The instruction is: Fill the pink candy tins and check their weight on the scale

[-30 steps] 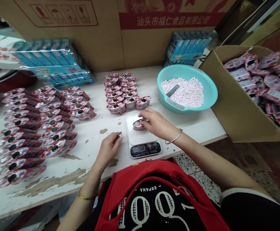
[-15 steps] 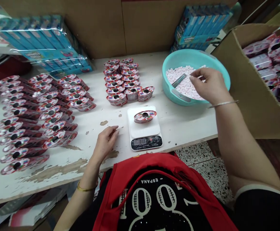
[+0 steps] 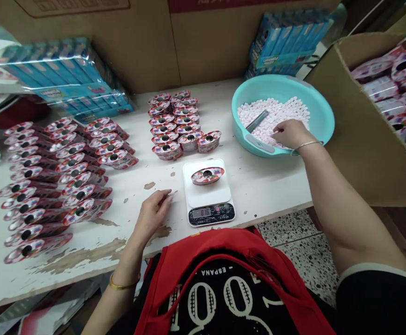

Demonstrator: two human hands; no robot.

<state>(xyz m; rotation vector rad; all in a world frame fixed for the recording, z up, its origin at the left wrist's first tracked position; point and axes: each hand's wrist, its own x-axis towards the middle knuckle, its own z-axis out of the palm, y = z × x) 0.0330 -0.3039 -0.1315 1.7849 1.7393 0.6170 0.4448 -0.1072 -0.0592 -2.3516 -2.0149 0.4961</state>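
1. The right hand (image 3: 291,134) rests at the near side of a turquoise plastic bowl (image 3: 323,122), over a heap of small pink-and-white candies (image 3: 274,114). Its fingers (image 3: 277,132) are curled close together and dip into the heap. Whether they are gripping any candies cannot be told from this view.
2. The left hand (image 3: 152,215) lies on the near part of the white, chipped bench (image 3: 258,186), just left of a digital kitchen scale (image 3: 208,197). Its fingers are loosely curled and slightly apart, gripping nothing.
3. The scale stands between the two hands, touching neither. On its white tray sits one oval red-and-white printed container (image 3: 207,175) with a round dark opening in the top. The small display is too blurred to read with confidence.
4. A narrow metal scoop (image 3: 256,121) lies tilted in the candies, left of the right hand.
5. Beyond the scale, a block of matching containers (image 3: 166,123) stands in close columns. Further left on the bench, long overlapping rows of containers (image 3: 49,186) run toward the near edge.
6. To the right of the bowl, an open cardboard box (image 3: 363,153) holds a loose pile of wrapped containers (image 3: 380,88).
7. Shrink-wrapped blue cartons sit along the far side, one stack at the far left (image 3: 70,74) and another behind the bowl (image 3: 286,46).
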